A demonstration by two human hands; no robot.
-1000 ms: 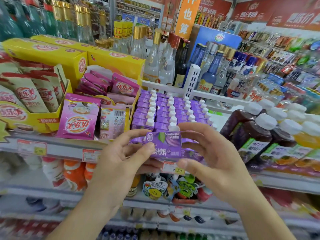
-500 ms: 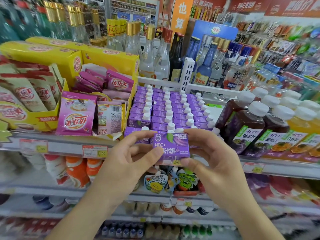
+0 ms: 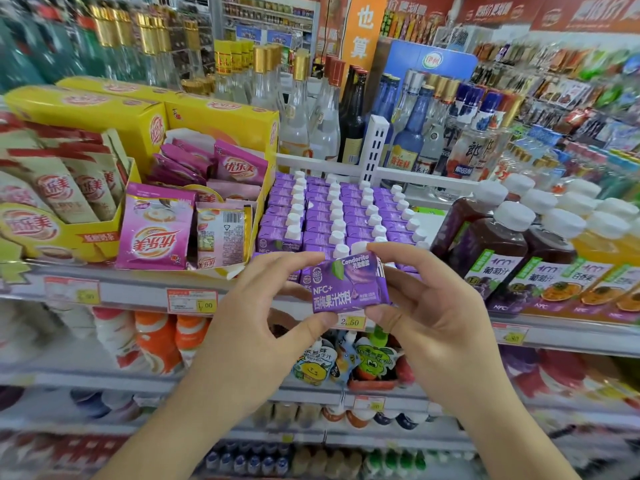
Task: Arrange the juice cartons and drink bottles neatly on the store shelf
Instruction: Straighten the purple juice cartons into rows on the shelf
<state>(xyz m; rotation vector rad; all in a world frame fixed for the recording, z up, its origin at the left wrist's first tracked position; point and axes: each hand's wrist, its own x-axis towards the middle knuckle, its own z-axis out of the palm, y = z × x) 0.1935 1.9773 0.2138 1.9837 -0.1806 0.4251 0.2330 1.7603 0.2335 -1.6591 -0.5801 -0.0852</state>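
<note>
A small purple juice carton (image 3: 348,285) with a white cap is held upright at the shelf's front edge. My left hand (image 3: 256,327) pinches its left side and lower corner. My right hand (image 3: 429,317) pinches its right side, fingers over the top. Behind it stand several rows of the same purple cartons (image 3: 332,216) on the shelf. To the right stand dark and orange juice bottles (image 3: 498,251) with white caps.
The shelf rail (image 3: 138,292) carries price tags. Pink milk-tea sachets (image 3: 156,226) sit in a yellow display box on the left. Glass liquor bottles (image 3: 322,116) stand behind a white divider (image 3: 372,150). Lower shelves hold pouch drinks (image 3: 313,367) and small bottles.
The carton went from tilted to upright with its front label facing me, and both hands shifted slightly down and right at the shelf front.
</note>
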